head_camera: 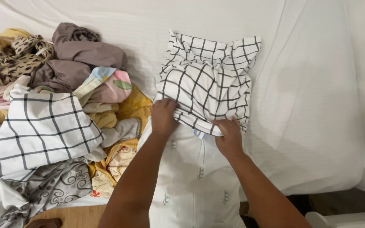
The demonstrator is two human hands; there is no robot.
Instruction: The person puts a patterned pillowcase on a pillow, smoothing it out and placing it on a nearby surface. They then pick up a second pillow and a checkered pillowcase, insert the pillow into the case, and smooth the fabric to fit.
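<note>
We have both hands, left hand (164,116) and right hand (229,136), with fingers clamped on the near edge of the checked pillowcase (208,80), which lies bunched directly ahead on the white bed (317,84) over the pillow (191,181)

Left hand (163,116) and right hand (229,136) grip the checked pillowcase (205,84) over a white pillow (191,181).

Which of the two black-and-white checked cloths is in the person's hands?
The checked cloth at the centre, on the white pillow; the other checked cloth lies untouched in the left pile.
</note>
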